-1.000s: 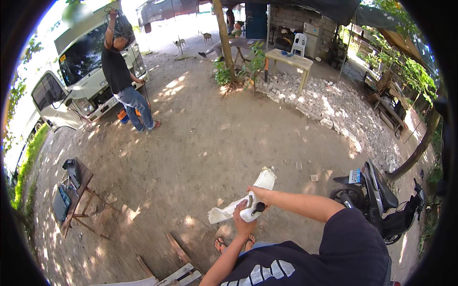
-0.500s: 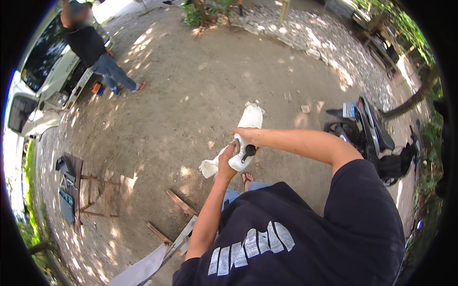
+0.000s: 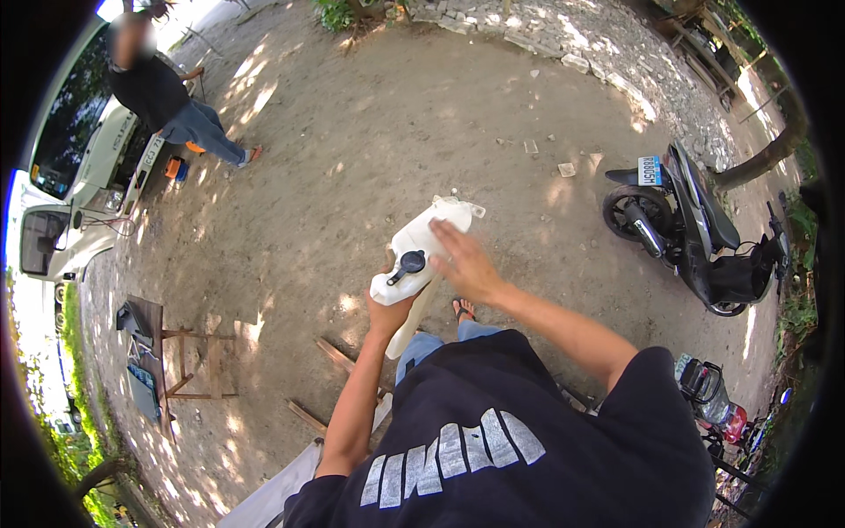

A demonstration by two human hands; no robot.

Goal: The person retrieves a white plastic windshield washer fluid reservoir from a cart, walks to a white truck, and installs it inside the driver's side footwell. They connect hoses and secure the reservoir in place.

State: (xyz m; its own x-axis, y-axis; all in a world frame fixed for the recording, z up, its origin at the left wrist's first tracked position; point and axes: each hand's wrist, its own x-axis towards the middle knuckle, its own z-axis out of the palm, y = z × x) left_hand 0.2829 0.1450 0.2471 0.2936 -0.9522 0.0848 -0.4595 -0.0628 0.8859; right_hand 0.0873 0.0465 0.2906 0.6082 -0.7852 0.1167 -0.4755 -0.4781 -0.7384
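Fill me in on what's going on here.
The left hand holds a white plastic container with a black cap on it. The right hand is open at its side, blurred, so contact is unclear. Beyond, another person stands by a white truck; a black scooter stands to the right.

Dappled sunlight on the ground (image 3: 290, 220), glaring left edge, black-rimmed fisheye distortion.

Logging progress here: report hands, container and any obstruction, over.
Left hand holds translucent white plastic container, round black cap on. Right hand open alongside, contact unclear. Black scooter off right, apart from both hands.
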